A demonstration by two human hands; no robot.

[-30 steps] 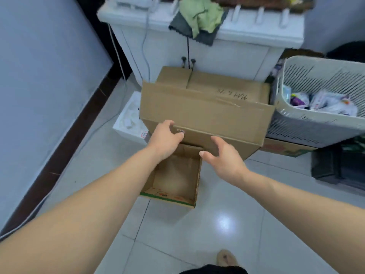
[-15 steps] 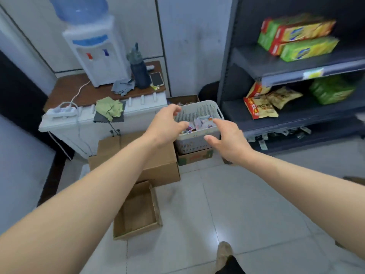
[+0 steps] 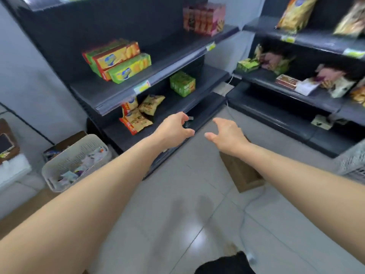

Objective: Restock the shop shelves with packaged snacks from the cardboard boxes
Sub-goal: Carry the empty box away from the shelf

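Note:
My left hand point(image 3: 173, 128) and my right hand point(image 3: 227, 133) reach forward side by side over the floor, fingers loosely curled, holding nothing. Just beyond them stands a dark shop shelf unit point(image 3: 177, 56) with green and orange cracker boxes point(image 3: 118, 60), a green pack point(image 3: 182, 84), yellow snack bags point(image 3: 138, 113) and pink boxes point(image 3: 204, 18). A small cardboard box point(image 3: 243, 175) lies on the floor under my right forearm. A second shelf unit point(image 3: 296, 91) on the right carries mixed snack packs point(image 3: 333, 80).
A white plastic basket point(image 3: 59, 171) with small packets stands at the left, with a cardboard edge point(image 3: 25, 204) below it. Another pale basket point(image 3: 353, 163) shows at the right edge. A white cable point(image 3: 245, 214) runs across the tiled floor.
The view has swung right, from the cardboard boxes by the white cabinet to the shelves. Both hands left the large box and now hover with nothing in them.

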